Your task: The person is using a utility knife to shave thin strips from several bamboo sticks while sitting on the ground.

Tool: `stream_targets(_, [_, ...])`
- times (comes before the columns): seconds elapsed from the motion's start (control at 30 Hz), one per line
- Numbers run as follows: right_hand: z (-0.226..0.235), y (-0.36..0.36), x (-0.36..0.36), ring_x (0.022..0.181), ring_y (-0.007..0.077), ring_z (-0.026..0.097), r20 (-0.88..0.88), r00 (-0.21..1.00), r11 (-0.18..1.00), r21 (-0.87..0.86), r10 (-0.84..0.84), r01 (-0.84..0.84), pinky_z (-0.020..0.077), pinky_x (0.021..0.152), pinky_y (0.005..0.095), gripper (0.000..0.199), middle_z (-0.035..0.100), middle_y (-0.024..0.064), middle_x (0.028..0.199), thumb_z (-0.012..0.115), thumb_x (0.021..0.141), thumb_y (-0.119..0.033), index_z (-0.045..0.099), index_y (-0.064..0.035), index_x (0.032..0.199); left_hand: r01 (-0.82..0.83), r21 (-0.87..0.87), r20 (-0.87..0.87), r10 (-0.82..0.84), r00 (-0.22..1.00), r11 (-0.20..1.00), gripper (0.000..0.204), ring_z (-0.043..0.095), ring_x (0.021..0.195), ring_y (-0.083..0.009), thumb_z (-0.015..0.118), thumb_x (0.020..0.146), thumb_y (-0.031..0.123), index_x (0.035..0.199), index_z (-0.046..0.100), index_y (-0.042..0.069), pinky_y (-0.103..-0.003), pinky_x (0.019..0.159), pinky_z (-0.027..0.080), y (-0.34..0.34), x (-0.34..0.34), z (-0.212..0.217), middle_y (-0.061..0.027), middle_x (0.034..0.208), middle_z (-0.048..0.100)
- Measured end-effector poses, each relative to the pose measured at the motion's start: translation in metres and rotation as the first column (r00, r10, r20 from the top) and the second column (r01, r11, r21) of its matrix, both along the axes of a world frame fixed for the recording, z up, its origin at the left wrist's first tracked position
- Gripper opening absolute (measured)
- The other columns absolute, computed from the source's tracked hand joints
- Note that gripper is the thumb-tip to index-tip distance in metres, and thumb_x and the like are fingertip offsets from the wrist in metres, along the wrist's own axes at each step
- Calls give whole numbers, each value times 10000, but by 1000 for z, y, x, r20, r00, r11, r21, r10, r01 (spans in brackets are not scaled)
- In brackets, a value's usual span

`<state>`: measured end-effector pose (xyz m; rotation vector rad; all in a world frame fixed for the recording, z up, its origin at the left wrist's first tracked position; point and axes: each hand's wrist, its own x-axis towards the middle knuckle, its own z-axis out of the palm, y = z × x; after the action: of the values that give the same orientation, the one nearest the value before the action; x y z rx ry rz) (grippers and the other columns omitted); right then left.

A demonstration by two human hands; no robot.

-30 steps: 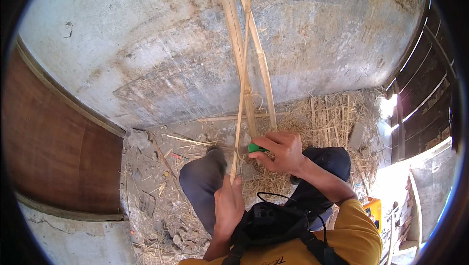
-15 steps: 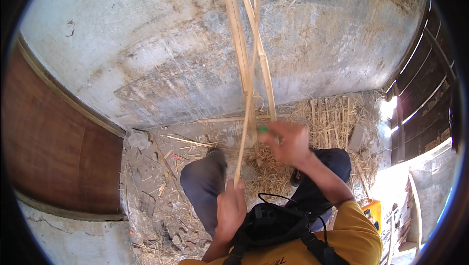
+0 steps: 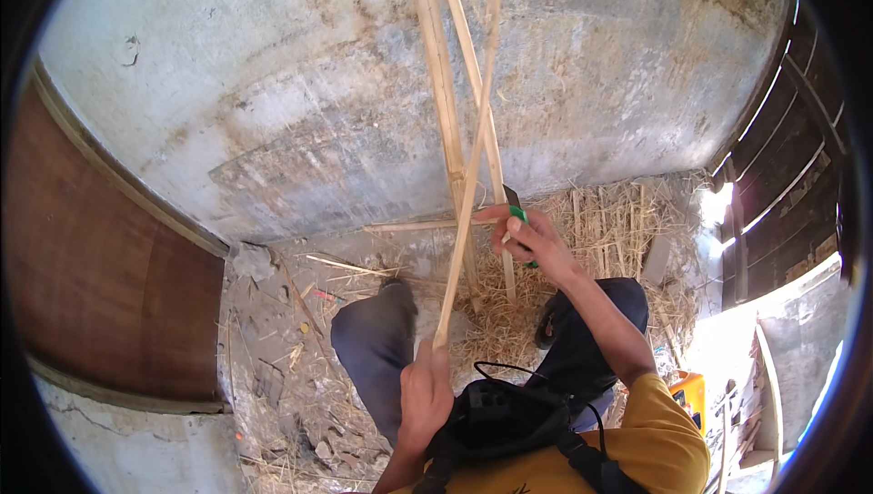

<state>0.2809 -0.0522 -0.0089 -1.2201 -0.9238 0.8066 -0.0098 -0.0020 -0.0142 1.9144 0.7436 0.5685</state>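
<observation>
My left hand (image 3: pixel 426 396) is closed around the lower end of a long, thin bamboo strip (image 3: pixel 456 285), low in front of my body. The strip slants up and a little to the right, toward the wall. My right hand (image 3: pixel 538 247) grips a knife (image 3: pixel 517 213) with a green handle and a short dark blade pointing up. Its outstretched index finger reaches to the strip about a third of the way up; whether it touches is hard to tell. Behind the strip, a thicker split bamboo pole (image 3: pixel 443 98) and a narrower one (image 3: pixel 470 62) lean on the wall.
Straw-like shavings (image 3: pixel 605 230) cover the floor between and beyond my legs. A stained concrete wall (image 3: pixel 309 85) rises ahead, with a brown wooden panel (image 3: pixel 118 267) at left. A yellow-orange object (image 3: pixel 691 398) stands at right, near a dark slatted wall (image 3: pixel 782 157).
My right hand has turned and dropped slightly, and the knife blade now shows clearly. The strip's upper end has swung to the right; my left hand stays at its lower end.
</observation>
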Motion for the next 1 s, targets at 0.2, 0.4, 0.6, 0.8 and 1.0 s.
stream_targets(0.2, [3, 4, -13, 590, 34, 418, -43, 999, 1000, -18, 0, -1, 350, 553, 247, 430, 696, 23, 904, 672, 1067, -349, 695, -24, 1347, 54, 14, -100, -53, 994, 998, 229, 648, 675, -485, 568, 1101, 206, 1106, 563, -24, -489, 581, 476, 2, 11, 7, -253, 722, 614])
stream_targets(0.4, [-6, 6, -14, 882, 116, 672, 29, 1000, 997, 78, -11, 8, 535, 845, 302, 340, 744, 49, 970, 697, 1053, -257, 720, 6, 1267, 13, 161, 60, -23, 998, 987, 237, 610, 710, -329, 615, 1081, 194, 1182, 627, -19, -400, 640, 463, 10, 31, 5, -154, 754, 625])
stream_targets(0.6, [2, -1, -10, 820, 131, 702, -146, 989, 992, 116, -36, 53, 538, 746, 340, 283, 734, 49, 887, 666, 1076, -261, 731, -15, 1201, -13, -78, 4, 13, 1000, 997, 216, 618, 667, -198, 647, 1071, 178, 1174, 706, -2, -349, 676, 510, 13, 39, 11, -141, 762, 657])
stream_targets(0.8, [-16, -3, -13, 646, 209, 624, 523, 815, 968, 103, -249, 230, 492, 621, 368, 346, 659, 107, 800, 642, 1071, -359, 696, -20, 1113, -14, -221, 160, 50, 986, 975, 213, 483, 663, -55, 610, 1102, 180, 1135, 705, -7, -257, 604, 403, 15, 34, 15, 17, 720, 560])
stream_targets(1.0, [-18, -9, -30, 658, 310, 671, 681, 705, 968, 248, -198, 32, 498, 587, 393, 280, 659, 106, 796, 730, 995, -311, 713, -49, 1092, 40, -386, 319, 93, 943, 921, 239, 379, 642, 3, 570, 1129, 200, 1119, 679, -12, -213, 556, 274, 17, 34, 22, 87, 726, 481])
